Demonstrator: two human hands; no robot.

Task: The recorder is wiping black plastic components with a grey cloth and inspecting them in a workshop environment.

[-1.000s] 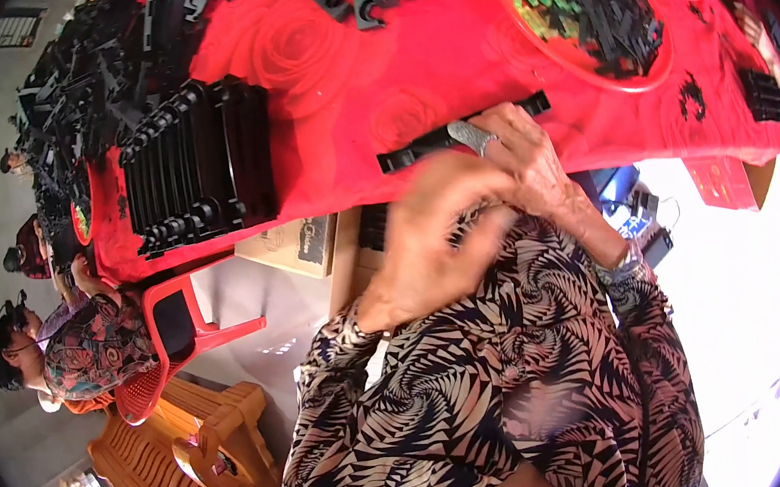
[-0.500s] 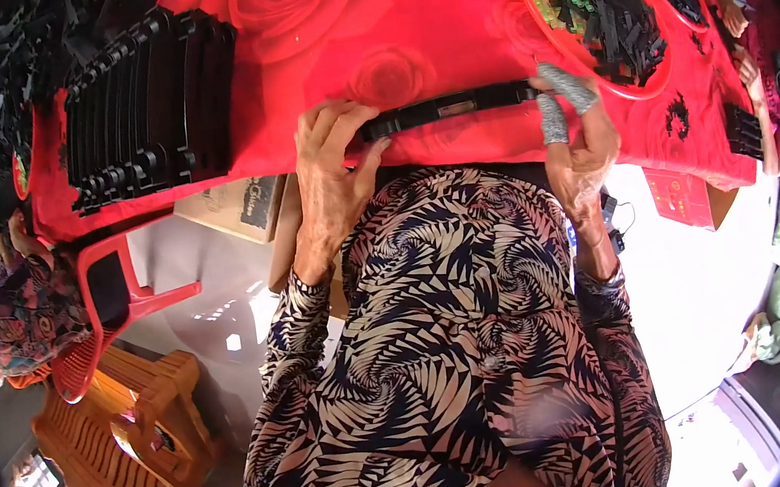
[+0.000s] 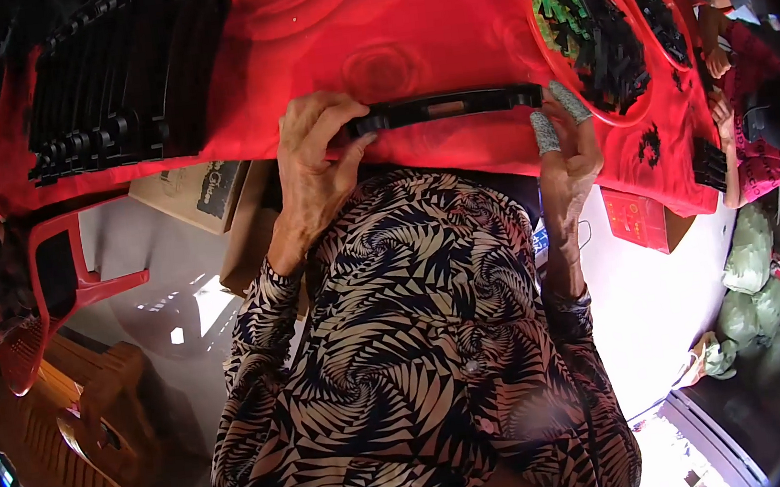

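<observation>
- At the near edge of the red tablecloth [image 3: 445,50], one long black strip [image 3: 480,101] lay crosswise between my hands, a brownish patch showing near its middle.
- My left hand [image 3: 312,170] had its thumb and forefinger pinched about the strip's left end, the other fingers curled behind.
- My right hand [image 3: 572,151] was at the other end, thumb and forefinger in grey covers [image 3: 572,101], slightly parted beside the tip; I could not tell whether they gripped it or only touched.
- Off to my left, a row of long black pieces [image 3: 118,92] stood packed side by side. They looked much like mine, so I took them for the part already done.
- My own strip was not among them; I judged it to be midway, though its finer fittings were too small to make out.
- Over to my right, the larger red basin [image 3: 621,122] held plenty of green and dark bits [image 3: 604,55], and the smaller basin [image 3: 680,64] more dark ones. By my reckoning, a good deal of work was left.
</observation>
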